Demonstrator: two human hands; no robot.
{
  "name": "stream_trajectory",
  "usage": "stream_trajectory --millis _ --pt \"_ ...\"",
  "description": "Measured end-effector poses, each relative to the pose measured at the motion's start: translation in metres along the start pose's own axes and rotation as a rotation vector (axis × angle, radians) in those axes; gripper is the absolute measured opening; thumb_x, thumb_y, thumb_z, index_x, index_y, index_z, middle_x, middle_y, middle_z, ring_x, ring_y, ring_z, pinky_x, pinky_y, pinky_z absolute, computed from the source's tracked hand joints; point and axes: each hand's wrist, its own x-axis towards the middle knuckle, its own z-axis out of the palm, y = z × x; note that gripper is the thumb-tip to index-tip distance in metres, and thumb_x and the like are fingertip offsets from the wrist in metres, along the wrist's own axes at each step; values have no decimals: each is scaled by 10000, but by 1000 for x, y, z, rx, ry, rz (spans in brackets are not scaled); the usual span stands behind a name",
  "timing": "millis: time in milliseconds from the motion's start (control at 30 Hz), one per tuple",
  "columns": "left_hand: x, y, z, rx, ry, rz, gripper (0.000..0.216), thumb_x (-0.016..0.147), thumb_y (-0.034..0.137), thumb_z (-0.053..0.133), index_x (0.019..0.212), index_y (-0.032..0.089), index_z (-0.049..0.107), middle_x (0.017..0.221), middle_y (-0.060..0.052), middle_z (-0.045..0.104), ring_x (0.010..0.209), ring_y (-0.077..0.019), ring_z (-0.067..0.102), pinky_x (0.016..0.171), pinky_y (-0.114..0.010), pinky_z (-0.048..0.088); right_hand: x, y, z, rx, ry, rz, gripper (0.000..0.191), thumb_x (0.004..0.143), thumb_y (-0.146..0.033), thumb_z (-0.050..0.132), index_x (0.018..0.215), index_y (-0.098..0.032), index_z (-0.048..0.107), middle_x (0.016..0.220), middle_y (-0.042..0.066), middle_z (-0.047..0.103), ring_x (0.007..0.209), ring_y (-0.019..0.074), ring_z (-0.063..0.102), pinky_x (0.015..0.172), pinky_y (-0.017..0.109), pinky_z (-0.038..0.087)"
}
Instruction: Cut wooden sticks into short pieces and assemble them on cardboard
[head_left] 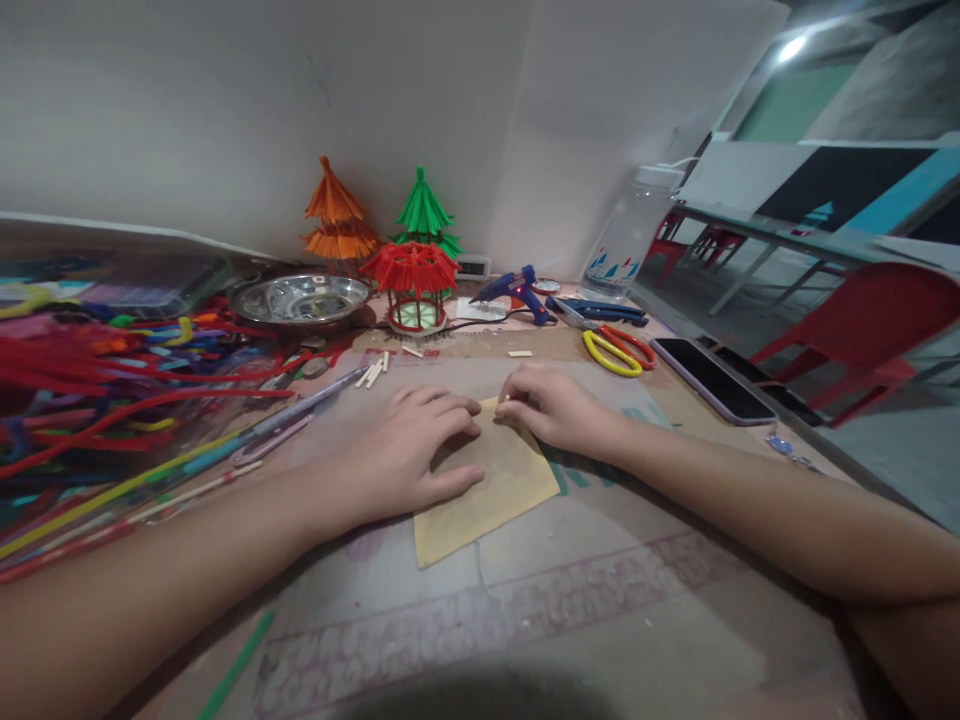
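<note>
A yellow square sheet (487, 490), which looks like sandpaper, lies on the table in front of me. My left hand (420, 440) rests over its left side, fingers stretched and thumb apart, holding nothing. At the sheet's far corner, my right hand (544, 400) is closed in a pinch; a tiny pale tip shows at the fingertips, too small to name. Several short pale wooden sticks (373, 371) lie beyond my left hand. Behind them stands a small red-roofed pavilion model (412, 290) made of fuzzy pipe cleaners and sticks.
Tangled pipe cleaners (97, 390) fill the left side, near a metal bowl (300, 298). At the back are orange (337, 215) and green (421, 210) models and a blue glue gun (514, 290). Scissors (615, 350), a phone (712, 380) and a water jug (626, 235) stand or lie right.
</note>
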Motion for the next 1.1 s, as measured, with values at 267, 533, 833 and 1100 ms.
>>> stream_trajectory --millis 267,533,833,1100 --pt "0 0 0 16 -2 1 376 900 519 618 1114 215 673 1368 -102 628 1262 -331 538 1070 -521 403 -1 -2 -1 -32 -5 0 147 906 -200 664 769 -174 620 730 30 633 768 177 541 743 295 373" --pt "0 0 0 3 -13 -11 389 899 521 616 1130 213 676 1370 -104 623 1275 -334 523 1076 -527 399 -1 -4 -1 -13 -15 12 147 905 -198 659 765 -173 621 728 25 631 752 170 546 732 291 382" --pt "0 2 -1 4 -11 -16 369 893 506 623 1113 214 673 1360 -106 630 1275 -342 528 1071 -527 402 0 -4 -1 -34 -23 -5 146 907 -199 659 768 -174 623 725 24 626 755 171 538 729 290 373" --pt "-1 2 -2 13 -24 -24 391 896 519 617 1127 208 675 1377 -110 623 1279 -341 527 1077 -525 400 0 -3 -2 -36 -19 -18 149 908 -203 658 765 -172 633 727 31 639 774 181 551 756 305 382"
